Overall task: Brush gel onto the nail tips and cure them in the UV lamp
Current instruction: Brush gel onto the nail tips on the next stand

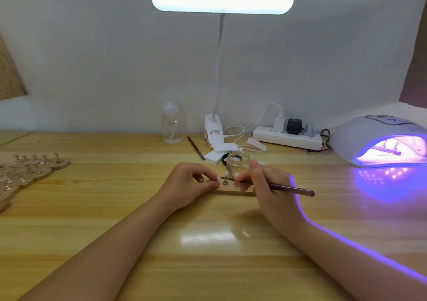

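Nail tips [225, 174] on wooden holder [233, 191], table centre; left hand [189, 185] pinches one tip; right hand [269, 188] grasps brush [291, 188]. UV lamp [381, 139] lit, 2 o'clock.

On the worktop [208, 243], glass jar [238, 162] central: UV lamp [379, 141] right, stand rows [30, 171] left, power strip [286, 137] behind, wooden stand [233, 188] just before it.

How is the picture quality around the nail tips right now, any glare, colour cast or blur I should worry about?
Head view: the white bar desk lamp is blown out; the purple-lit UV nail lamp casts violet along the right hand and forearm; a bright glare patch sits on the wooden table; the small white nail tips are soft and too small to judge; edges bend from the wide lens.
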`<action>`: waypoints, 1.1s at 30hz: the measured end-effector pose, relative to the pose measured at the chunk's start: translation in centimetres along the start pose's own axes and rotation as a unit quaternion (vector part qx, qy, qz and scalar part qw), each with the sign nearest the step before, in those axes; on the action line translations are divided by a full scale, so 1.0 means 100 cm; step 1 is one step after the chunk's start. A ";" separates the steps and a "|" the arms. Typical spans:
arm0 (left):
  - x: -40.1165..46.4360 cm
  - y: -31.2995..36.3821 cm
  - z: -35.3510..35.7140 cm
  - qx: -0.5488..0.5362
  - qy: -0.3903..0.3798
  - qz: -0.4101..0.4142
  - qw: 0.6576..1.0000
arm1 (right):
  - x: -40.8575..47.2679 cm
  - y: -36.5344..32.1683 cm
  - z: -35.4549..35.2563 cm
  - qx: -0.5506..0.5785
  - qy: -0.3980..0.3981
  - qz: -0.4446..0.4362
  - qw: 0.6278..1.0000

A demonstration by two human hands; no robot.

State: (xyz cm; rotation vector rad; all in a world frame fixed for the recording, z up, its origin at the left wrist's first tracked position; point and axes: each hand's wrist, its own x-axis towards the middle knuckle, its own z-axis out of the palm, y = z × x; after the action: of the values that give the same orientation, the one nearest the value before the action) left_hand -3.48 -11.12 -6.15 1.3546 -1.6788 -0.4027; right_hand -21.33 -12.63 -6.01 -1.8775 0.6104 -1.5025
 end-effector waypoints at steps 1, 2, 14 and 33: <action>0.000 0.000 0.000 0.000 -0.001 0.004 1.000 | 0.000 0.002 0.000 -0.014 -0.006 -0.017 1.000; 0.000 0.000 0.000 0.001 -0.001 0.007 1.000 | 0.000 0.003 0.000 -0.031 -0.013 -0.033 0.999; 0.001 -0.002 0.001 -0.011 -0.013 0.017 1.000 | 0.000 0.008 -0.001 -0.064 -0.030 -0.042 0.997; 0.001 0.001 0.000 -0.031 -0.021 -0.036 0.999 | 0.000 0.009 -0.001 -0.103 -0.036 -0.042 0.993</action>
State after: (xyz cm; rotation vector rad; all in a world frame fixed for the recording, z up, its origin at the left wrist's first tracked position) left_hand -3.51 -11.18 -6.02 1.3717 -1.6407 -0.5244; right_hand -21.37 -13.30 -6.63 -2.1283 0.6821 -1.4632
